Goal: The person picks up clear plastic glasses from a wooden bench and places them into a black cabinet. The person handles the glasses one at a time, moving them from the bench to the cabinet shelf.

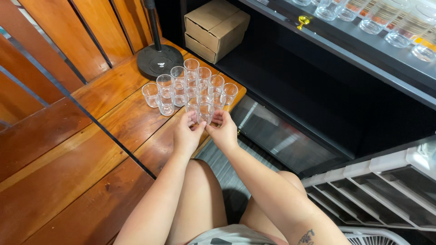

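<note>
Head view: left hand (187, 134) and right hand (223, 130) pinching front glass (205, 111), aligning with cluster of glasses (190, 88) on wooden bench (122, 122).

The small clear drinking glasses (190, 88) look smooth and shiny. They stand on a reddish-brown wooden floor (68, 172) that is polished and a bit glossy. The brown cardboard box (215, 28) looks dull and papery. The round black stand base (159, 61) looks matt.
</note>
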